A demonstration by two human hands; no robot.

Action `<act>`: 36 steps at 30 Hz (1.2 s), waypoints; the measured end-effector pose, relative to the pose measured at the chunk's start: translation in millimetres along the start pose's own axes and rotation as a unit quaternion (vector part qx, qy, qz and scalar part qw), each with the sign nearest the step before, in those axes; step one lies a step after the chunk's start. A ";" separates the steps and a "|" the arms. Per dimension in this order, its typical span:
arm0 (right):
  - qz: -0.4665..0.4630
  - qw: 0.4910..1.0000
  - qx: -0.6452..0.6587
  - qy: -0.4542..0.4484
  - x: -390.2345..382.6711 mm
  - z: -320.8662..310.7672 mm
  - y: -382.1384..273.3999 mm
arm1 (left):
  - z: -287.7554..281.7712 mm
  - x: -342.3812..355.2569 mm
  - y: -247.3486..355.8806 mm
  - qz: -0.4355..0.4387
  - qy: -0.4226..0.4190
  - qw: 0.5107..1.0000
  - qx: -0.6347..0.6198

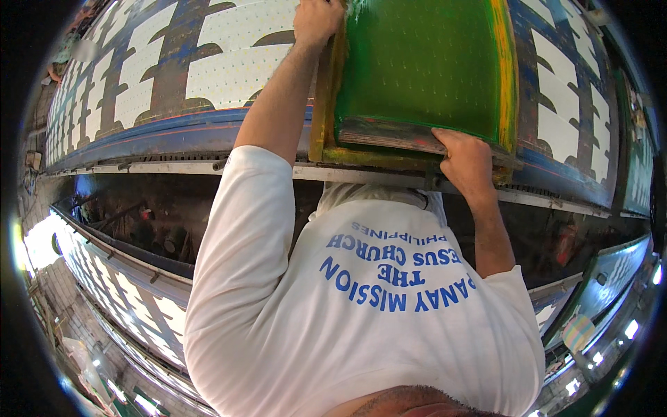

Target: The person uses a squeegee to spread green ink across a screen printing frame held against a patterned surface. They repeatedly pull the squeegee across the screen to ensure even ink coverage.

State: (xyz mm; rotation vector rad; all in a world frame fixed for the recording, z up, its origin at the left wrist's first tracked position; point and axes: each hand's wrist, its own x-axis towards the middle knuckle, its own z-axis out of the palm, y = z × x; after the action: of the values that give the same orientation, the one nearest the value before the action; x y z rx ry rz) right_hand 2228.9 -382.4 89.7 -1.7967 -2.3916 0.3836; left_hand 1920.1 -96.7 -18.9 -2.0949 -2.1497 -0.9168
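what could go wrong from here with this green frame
The right hand grips the wooden bar toward its right end, so the bar might tilt or press unevenly.

The left hand holds the frame high on its left side, so the near end could perhaps shift under a hard pull.

Green ink that looks wet sits close to the white pieces, so a drip might stain them.

We see a screen [425, 73] with a glossy, wet-looking face, and a rough, paint-crusted frame [325, 128] that looks wooden. The bar [389, 133] is worn, scuffed wood. The shirt [375, 340] is soft matt cloth, the pieces [240, 78] smooth and matt, the worktop [165, 132] paint-stained, the rail [149, 167] seemingly dull metal
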 end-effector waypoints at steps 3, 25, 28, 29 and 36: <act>-0.017 0.999 -0.025 0.037 5.7 16.8 6.0 | 3.4 0.1 -13.3 0.036 -0.021 0.999 0.000; -0.009 0.990 -0.136 0.035 420.5 -35.0 142.3 | -32.7 2.0 14.8 -0.114 -0.059 0.989 -0.079; -0.025 0.985 -0.162 0.054 452.2 -36.3 153.4 | -35.1 -0.5 18.0 -0.107 -0.049 0.990 -0.072; -0.022 0.986 -0.160 0.051 452.7 -35.2 154.2 | -34.7 -0.3 18.8 -0.113 -0.047 0.990 -0.072; -0.036 0.985 -0.146 0.085 348.8 -8.1 126.5 | -35.2 0.8 18.0 -0.106 -0.051 0.992 -0.047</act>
State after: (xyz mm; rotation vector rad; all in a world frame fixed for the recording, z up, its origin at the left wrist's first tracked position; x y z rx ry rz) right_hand 2248.5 -14.6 44.7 -1.7603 -2.4848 -0.1332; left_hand 1922.9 -111.2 17.8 -2.0231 -2.4665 -0.9656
